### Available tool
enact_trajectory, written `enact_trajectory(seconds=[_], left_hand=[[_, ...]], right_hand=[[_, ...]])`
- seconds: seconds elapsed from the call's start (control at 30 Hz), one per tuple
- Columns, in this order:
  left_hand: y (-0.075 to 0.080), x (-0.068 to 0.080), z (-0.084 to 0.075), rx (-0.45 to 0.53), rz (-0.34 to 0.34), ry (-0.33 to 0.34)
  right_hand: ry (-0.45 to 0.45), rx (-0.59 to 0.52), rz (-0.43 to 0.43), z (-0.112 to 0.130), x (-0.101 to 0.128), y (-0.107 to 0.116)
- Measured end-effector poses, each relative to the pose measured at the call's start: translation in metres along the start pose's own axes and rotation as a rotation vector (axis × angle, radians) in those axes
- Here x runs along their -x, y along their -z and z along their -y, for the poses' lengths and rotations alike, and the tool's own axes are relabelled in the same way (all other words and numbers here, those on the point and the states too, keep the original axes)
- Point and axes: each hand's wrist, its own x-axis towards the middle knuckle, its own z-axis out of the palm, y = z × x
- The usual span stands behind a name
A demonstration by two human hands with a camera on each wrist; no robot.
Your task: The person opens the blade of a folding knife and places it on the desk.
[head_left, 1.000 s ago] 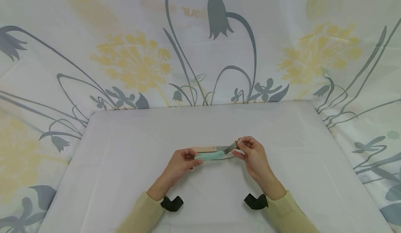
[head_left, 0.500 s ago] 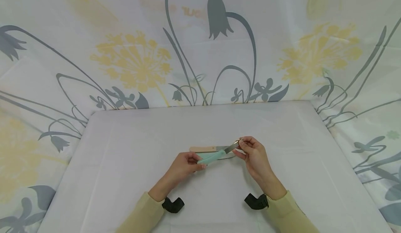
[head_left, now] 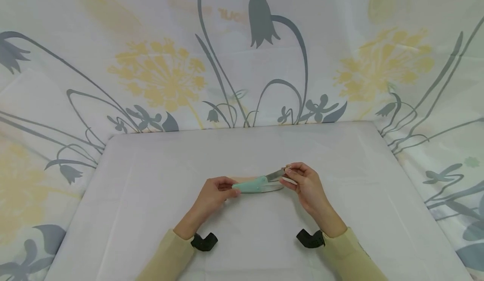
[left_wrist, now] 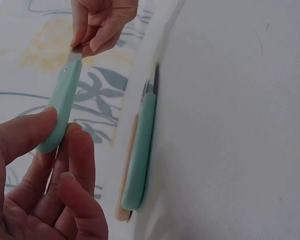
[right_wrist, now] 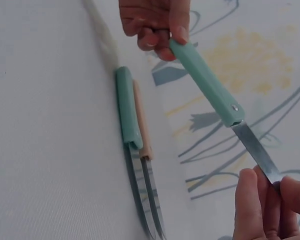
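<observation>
Between both hands, above the table, is a folding knife (right_wrist: 207, 82) with a mint-green handle and a steel blade swung out. My left hand (head_left: 217, 193) pinches the handle's end between thumb and fingers. The blade's tip (right_wrist: 257, 152) is pinched by the thumb and fingers of my right hand (head_left: 305, 184). Below lie two more knives with blades out, side by side: a mint-green one (left_wrist: 141, 150) and a beige-handled one (right_wrist: 142, 125). In the head view the held knife overlaps them and hides part of both.
The knives lie on a table with a white cloth (head_left: 151, 214). Behind it and at both sides hangs a white curtain (head_left: 234, 62) with grey and yellow flower prints. A black strap piece (head_left: 204, 242) sticks out at each sleeve cuff.
My left hand dips toward the right, then comes back up and left, so the green handle tilts and levels again. My right hand stays almost in place, pinching the blade throughout.
</observation>
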Motion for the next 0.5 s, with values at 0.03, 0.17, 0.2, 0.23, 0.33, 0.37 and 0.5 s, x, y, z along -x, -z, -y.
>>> enact_trajectory(seconds=[0.03, 0.17, 0.2, 0.23, 0.33, 0.37, 0.5], left_hand=[[0.001, -0.001, 0.0, 0.004, -0.012, 0.004], [0.005, -0.006, -0.004, 0.016, -0.066, 0.008], [0.006, -0.008, -0.005, 0.014, -0.078, 0.007], [0.007, -0.009, -0.005, 0.007, -0.089, 0.005], [0.011, -0.015, -0.006, -0.021, -0.123, -0.009], [0.013, -0.017, -0.006, -0.028, -0.134, -0.012], [0.017, -0.025, -0.002, -0.052, -0.161, -0.009]], right_hand=[[0.0, 0.02, 0.0, 0.0, -0.001, 0.001], [0.006, 0.125, 0.0, -0.001, -0.006, 0.004], [0.009, 0.161, 0.0, -0.001, -0.008, 0.005], [0.012, 0.199, 0.001, -0.001, -0.009, 0.006], [0.012, 0.319, 0.0, -0.002, -0.014, 0.008], [0.007, 0.359, -0.003, -0.002, -0.016, 0.009], [-0.037, 0.495, -0.02, -0.003, -0.023, 0.009]])
